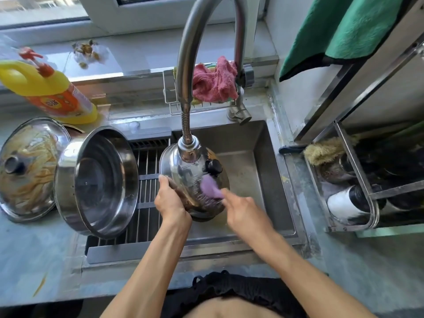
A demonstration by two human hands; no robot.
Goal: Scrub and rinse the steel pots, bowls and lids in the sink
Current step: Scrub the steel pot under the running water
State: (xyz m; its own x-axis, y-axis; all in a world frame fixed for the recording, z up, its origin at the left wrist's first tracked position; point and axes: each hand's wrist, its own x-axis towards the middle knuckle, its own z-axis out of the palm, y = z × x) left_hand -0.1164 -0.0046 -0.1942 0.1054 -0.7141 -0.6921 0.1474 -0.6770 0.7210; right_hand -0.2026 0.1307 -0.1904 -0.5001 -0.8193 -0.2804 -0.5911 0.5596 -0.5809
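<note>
Scrubbing step: left hand (171,200) fingers clamp the steel lid (183,173) under the faucet (189,145); right hand (245,211) fingers grip a purple brush (210,185). Next, likely rinse it.

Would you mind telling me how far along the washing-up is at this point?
Partly done, I'd judge. The big steel pot leans on the drying rack looking clean. In hand: the left hand grips a lid under the faucet while the right hand scrubs it with a purple brush. Left: the greasy lid on the counter still shows orange residue.
</note>
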